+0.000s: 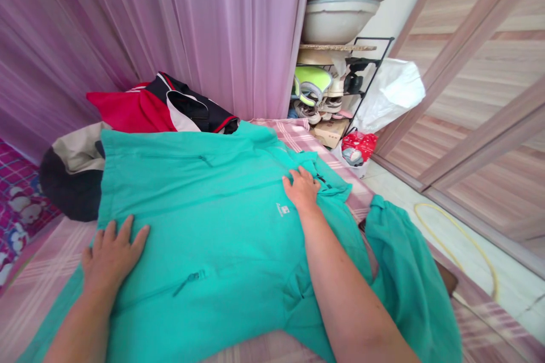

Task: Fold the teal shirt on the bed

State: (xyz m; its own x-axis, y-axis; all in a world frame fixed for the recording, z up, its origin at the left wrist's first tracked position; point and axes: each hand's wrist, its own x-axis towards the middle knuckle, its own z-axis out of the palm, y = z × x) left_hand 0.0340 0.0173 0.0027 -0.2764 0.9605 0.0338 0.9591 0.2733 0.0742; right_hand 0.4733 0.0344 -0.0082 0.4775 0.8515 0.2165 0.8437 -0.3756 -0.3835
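Note:
A teal zip-up jacket (204, 204) lies spread flat on a bed with a pink plaid sheet (38, 278). My left hand (111, 254) rests palm down on the jacket's lower left part, fingers apart. My right hand (301, 187) presses flat near the collar, just above a small white logo (281, 210). One teal sleeve (404, 272) hangs over the bed's right edge. A pocket zipper (189, 281) shows between my arms.
A red, black and white garment (162, 108) and a beige and black one (72, 164) lie behind the jacket. Purple curtains (170, 22) hang at the back. A shoe rack (332, 91), a white bag (392, 91) and a yellow hose (460, 238) stand right.

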